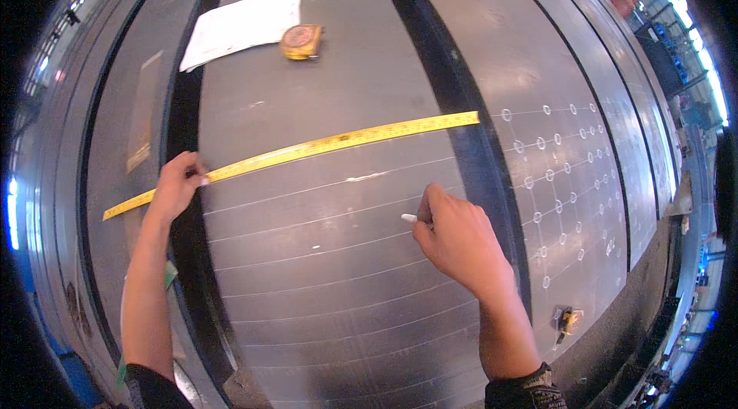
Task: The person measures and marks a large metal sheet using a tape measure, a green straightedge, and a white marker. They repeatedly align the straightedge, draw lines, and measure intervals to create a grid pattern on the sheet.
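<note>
Yellow strip [323, 148] crosses grey plate [330, 86], right end over one of the dark bands [430, 55], left end past another. Room beyond strip, up to tape measure [300, 41]. Left hand [177, 186] at strip, fingers curled; cannot tell if gripping. Right hand [460, 238], nearside of strip, closed around white stick [409, 217]. Strip long, narrow; markings too small to read.

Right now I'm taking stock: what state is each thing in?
Left hand: curled, at yellow ruler
Right hand: closed on white stick
White stick: tip exposed
Yellow ruler: laid out
Tape measure: no blade showing
Paper: spread open
Middle plate: lines drawn
Right plate: circles drawn
Small tool: lying, otherwise unclear
</note>
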### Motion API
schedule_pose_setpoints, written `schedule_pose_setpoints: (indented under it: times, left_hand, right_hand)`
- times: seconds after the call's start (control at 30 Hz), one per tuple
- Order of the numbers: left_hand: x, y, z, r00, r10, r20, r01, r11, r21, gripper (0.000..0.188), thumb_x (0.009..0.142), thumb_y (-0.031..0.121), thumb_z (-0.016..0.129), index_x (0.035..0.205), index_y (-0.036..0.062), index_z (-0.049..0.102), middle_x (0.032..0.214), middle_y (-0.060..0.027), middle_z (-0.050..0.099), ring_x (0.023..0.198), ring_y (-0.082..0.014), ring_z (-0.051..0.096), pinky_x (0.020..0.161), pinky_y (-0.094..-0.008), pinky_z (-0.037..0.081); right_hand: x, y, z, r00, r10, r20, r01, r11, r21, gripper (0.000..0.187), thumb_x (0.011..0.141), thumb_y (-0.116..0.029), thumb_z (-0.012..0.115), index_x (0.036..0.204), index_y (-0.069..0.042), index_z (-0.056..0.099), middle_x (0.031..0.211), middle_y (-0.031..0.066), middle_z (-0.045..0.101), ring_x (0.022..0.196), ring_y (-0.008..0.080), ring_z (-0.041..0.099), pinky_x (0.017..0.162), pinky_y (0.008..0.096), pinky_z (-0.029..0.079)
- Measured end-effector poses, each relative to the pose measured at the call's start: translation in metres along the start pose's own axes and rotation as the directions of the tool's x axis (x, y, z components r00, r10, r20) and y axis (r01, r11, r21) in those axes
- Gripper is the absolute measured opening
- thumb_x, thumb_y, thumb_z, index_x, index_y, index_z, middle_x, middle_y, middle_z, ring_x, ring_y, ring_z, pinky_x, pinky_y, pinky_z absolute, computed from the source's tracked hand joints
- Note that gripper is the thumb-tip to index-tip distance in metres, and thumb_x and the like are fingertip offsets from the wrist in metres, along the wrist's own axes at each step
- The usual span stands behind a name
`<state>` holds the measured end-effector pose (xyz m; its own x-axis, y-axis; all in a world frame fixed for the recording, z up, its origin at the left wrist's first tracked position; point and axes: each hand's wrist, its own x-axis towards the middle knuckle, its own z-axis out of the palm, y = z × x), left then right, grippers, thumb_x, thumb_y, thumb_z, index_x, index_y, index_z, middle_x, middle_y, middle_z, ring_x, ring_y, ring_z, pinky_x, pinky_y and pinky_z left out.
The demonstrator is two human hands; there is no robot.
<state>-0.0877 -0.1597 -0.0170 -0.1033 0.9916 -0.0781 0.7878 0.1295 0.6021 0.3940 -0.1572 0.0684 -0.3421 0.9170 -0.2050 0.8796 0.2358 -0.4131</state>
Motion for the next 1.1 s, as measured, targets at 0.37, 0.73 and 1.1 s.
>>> schedule_pose_setpoints:
  times: [0.37,0.73,1.1]
  left_hand:
    - [-0.001,0.021,-0.006,0.999,0.033,-0.02,-0.031,0.996,0.079,0.016,0.076,0.002,0.076,0.086,-0.0021,0.064,0.089,-0.017,0.063,0.089,-0.036,0.064,0.082,-0.0433,0.049]
    - [-0.001,0.021,0.0,0.997,0.068,-0.019,-0.066,0.994,0.087,0.012,0.079,0.001,0.073,0.086,-0.0014,0.065,0.092,-0.0183,0.065,0.094,-0.039,0.064,0.085,-0.0464,0.049]
    - [-0.001,0.029,-0.003,1.0,0.022,-0.004,-0.021,0.997,0.077,0.013,0.078,0.001,0.074,0.087,-0.0022,0.065,0.09,-0.0177,0.064,0.092,-0.0367,0.064,0.083,-0.0448,0.049]
  right_hand:
    - [0.029,-0.1,0.087,0.95,-0.058,-0.307,0.129,0.967,0.219,0.013,0.085,-0.014,0.071,0.097,-0.007,0.072,0.096,0.0164,0.07,0.089,0.0383,0.069,0.079,0.0485,0.054]
    - [0.088,-0.145,0.128,0.943,0.087,-0.322,0.016,0.953,0.303,0.02,0.09,-0.018,0.068,0.099,-0.001,0.065,0.098,0.0213,0.069,0.09,0.0422,0.068,0.08,0.0526,0.053]
    - [0.096,-0.142,0.134,0.918,0.032,-0.395,0.104,0.942,0.318,0.015,0.089,-0.011,0.068,0.099,0.0,0.068,0.097,0.0222,0.07,0.088,0.044,0.068,0.079,0.0517,0.054]
